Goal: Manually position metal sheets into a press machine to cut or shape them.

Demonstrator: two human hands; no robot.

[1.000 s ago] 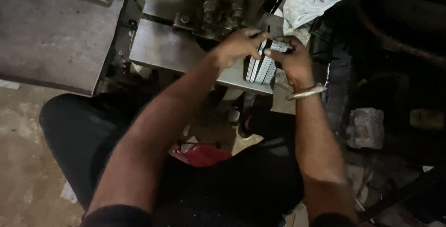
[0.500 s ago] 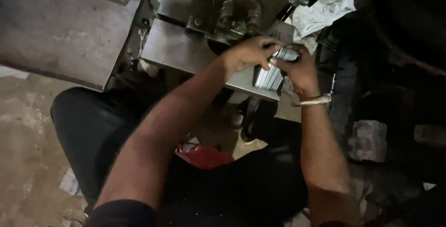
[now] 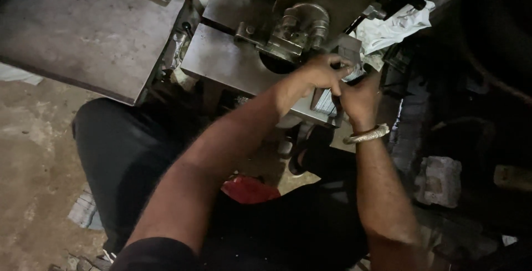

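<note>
Both hands have slid toward the right edge of the steel machine bed (image 3: pixel 221 60) since a moment ago, and the view has tipped so the grey side table (image 3: pixel 83 38) fills more of the left. The left hand (image 3: pixel 321 74) curls over the top of a small stack of thin silvery strips (image 3: pixel 324 102), fingers bent and pressing down on its upper end. The right hand (image 3: pixel 360 99), with a metal bangle (image 3: pixel 366 134) at the wrist, closes in from the other side; its thumb and fingers seem to pinch the same stack, though the dim light hides exactly where the fingertips sit. The stack stands on edge at the near right corner of the bed, just in front of the rounded metal fitting (image 3: pixel 302 24), half over the lip.

To square such a bundle cleanly, I would say the grip should stay low and even on both faces, with the strips tapped flush against the flat bed rather than squeezed at one end, since a one-sided pinch would likely fan them out. So close to the edge, a loose strip could slip to the floor.

A crumpled white rag (image 3: pixel 396 27) lies beyond the hands, a red cloth (image 3: pixel 249 189) rests in the person's lap, and a rough stone block (image 3: pixel 438 181) sits off to the right.
</note>
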